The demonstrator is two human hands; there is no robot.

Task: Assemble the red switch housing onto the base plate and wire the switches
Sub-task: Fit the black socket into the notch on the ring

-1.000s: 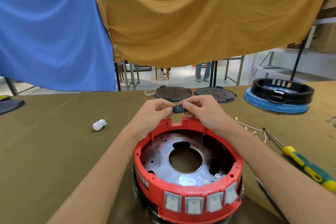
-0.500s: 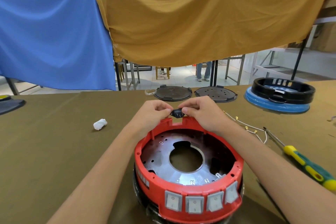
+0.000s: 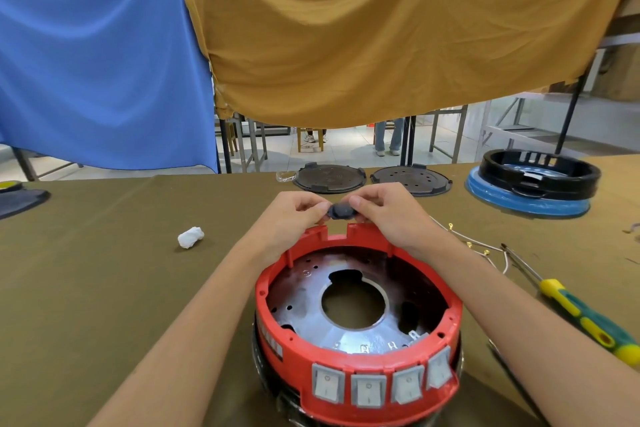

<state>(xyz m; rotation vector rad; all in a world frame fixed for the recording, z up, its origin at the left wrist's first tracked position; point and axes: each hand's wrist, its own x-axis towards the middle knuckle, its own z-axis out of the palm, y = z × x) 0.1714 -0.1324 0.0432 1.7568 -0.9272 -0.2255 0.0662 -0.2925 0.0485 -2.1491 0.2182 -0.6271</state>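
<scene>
Head view: two hands pinch one small dark part just above the notch in the far rim of the red switch housing [image 3: 356, 315].

One housing sits on the olive table [image 3: 104, 288], carrying four grey rocker switches [image 3: 367, 390] on its near wall, with one metal base plate [image 3: 311, 295] inside. Left hand [image 3: 294, 215] and right hand [image 3: 388, 211] meet fingertip to fingertip on the dark part [image 3: 341, 211], forearms flanking the housing. Beyond it lie two dark discs [image 3: 329, 178]; to its right, one screwdriver [image 3: 585, 319] and loose wires [image 3: 485, 250]; to its left, one white wad [image 3: 190, 237].
</scene>
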